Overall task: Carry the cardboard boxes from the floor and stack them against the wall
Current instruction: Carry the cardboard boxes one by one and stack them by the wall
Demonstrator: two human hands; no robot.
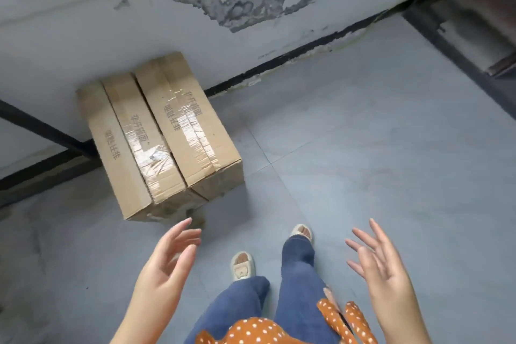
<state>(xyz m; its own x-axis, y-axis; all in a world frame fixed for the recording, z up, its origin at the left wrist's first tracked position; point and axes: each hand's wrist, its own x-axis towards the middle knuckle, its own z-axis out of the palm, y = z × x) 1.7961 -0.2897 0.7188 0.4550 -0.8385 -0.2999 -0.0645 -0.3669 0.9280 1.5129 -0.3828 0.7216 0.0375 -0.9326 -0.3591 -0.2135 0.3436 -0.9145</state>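
Observation:
Two brown cardboard boxes, taped along their tops, stand side by side with their far ends against the grey wall [111, 22]. The left box [125, 148] is wider and the right box [190, 123] sits tight against it. More cardboard shows beneath them, so they seem to rest on a lower layer. My left hand [167, 257] hovers just in front of the boxes' near end, fingers straight, touching nothing. Farther right, my right hand [382, 262] is spread above the floor and holds nothing.
Grey tiled floor [363, 148] stretches right of the boxes to a black skirting line. A dark frame or doorway [474, 22] stands at the far right. My feet in pale slippers [243, 265] are on the floor below the boxes.

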